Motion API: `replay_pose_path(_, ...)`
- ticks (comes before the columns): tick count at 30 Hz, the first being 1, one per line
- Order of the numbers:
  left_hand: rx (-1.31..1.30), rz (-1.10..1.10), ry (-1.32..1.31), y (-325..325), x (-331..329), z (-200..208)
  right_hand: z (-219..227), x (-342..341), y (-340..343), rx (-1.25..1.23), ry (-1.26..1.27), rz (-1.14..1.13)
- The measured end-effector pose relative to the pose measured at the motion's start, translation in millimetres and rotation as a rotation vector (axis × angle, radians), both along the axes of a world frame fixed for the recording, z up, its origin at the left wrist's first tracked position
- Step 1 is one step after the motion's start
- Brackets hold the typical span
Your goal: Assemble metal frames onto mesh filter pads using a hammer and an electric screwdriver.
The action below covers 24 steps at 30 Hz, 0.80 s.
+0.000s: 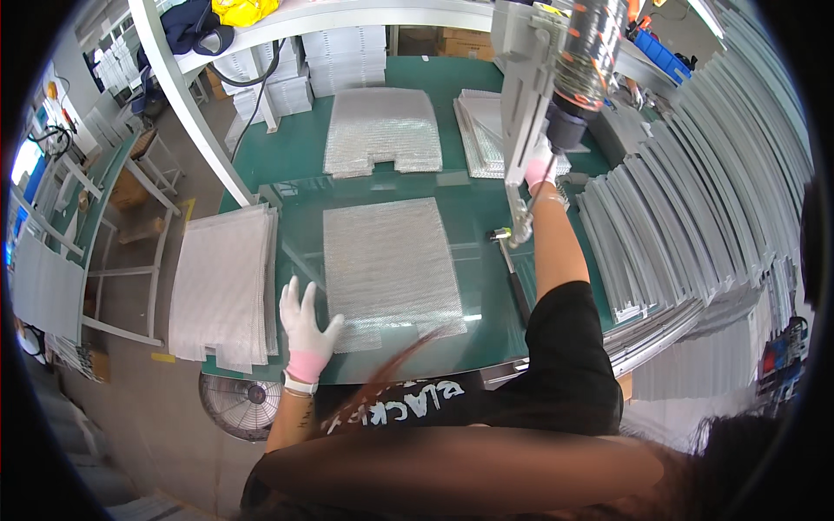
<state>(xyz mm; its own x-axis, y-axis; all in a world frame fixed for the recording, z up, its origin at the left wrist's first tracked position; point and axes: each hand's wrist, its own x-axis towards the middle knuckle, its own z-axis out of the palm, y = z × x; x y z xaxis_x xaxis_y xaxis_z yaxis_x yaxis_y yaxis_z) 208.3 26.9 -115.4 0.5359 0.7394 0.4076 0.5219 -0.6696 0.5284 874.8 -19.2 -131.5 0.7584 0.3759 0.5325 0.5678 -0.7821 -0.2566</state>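
My left hand (306,334), in a white glove with a pink cuff, is open with fingers spread at the left edge of a silvery sheet (391,269) with a fine bubble-like texture. The sheet lies flat on the green tabletop (486,321). My right arm stretches far forward on the right. My right hand (540,167), also gloved, is partly hidden behind a hanging cylindrical power tool (580,78) and a metal bracket (526,95), beside a stack of similar sheets (479,130). Its fingers cannot be made out. A hammer-like tool with a black handle (518,291) lies left of the right forearm.
Another notched textured sheet (382,130) lies farther back. A stack of whitish sheets (224,291) overhangs the table's left edge. Many grey panels (686,200) stand in rows on the right. White stacks (343,61) sit at the back; a floor fan (239,404) stands below left.
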Motion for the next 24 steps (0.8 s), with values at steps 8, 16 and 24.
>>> replay_pose_path(8,-0.130,0.026,-0.034,-24.9,-14.0,-2.3,53.2,-136.6,38.1,-0.353,0.462,0.181)
replay_pose_path(16,-0.140,-0.036,-0.053,-40.6,-13.8,-3.0,-19.9,-65.9,31.1,0.027,0.232,0.292)
replay_pose_path(24,-0.194,-0.016,-0.074,-47.5,-30.7,-11.3,25.0,-70.5,28.0,-0.311,0.505,0.339)
